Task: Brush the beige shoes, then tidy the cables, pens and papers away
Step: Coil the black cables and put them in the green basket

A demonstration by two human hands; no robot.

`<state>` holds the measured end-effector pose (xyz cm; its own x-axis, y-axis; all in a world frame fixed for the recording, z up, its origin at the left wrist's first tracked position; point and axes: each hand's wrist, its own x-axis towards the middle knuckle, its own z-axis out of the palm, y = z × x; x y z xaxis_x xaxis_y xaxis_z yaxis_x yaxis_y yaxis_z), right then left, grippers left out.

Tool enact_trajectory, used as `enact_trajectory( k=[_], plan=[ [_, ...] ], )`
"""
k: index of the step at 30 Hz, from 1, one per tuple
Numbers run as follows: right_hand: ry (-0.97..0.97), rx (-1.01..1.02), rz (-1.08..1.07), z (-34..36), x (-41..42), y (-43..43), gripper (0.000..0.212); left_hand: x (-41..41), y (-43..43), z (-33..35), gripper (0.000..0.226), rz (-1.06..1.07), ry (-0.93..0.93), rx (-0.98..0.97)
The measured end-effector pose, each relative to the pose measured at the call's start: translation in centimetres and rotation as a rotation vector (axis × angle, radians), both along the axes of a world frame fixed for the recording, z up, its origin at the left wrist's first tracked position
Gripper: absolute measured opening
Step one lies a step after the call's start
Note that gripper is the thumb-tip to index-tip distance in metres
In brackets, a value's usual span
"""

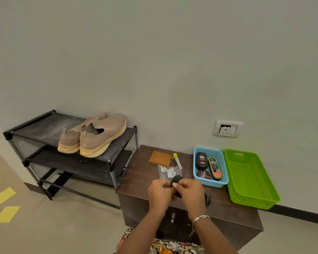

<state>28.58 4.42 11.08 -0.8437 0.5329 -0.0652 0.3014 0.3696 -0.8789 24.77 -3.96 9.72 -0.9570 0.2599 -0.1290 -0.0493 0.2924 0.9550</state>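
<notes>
Over the dark cabinet (136, 180), left hand (159, 191) and right hand (190, 189) pinch a black bundle (176, 178); blue basket (212, 184) just beside

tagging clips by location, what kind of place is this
Probably a home entryway: a black shoe rack holding beige shoes, and a low wooden cabinet with a blue basket of shoe polish.

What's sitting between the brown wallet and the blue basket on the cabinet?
In the head view, a slim white item with a yellow end lies between the brown wallet and the blue basket; too small to identify.
</notes>
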Motion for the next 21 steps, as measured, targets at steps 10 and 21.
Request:
enact_trajectory(
  k=[10, 21],
  plan=[
    [-0.141, 0.204, -0.173, -4.4, -1.1, 6.3, 0.022, -4.3, 3.4, -5.8, 0.009, 0.043, -0.141, -0.145],
    [-0.475, -0.117, -0.438, -13.4, -1.8, 16.2, 0.018, -7.6, 8.6, -12.5, 0.011, 0.020, -0.398, -0.143]
  ],
)
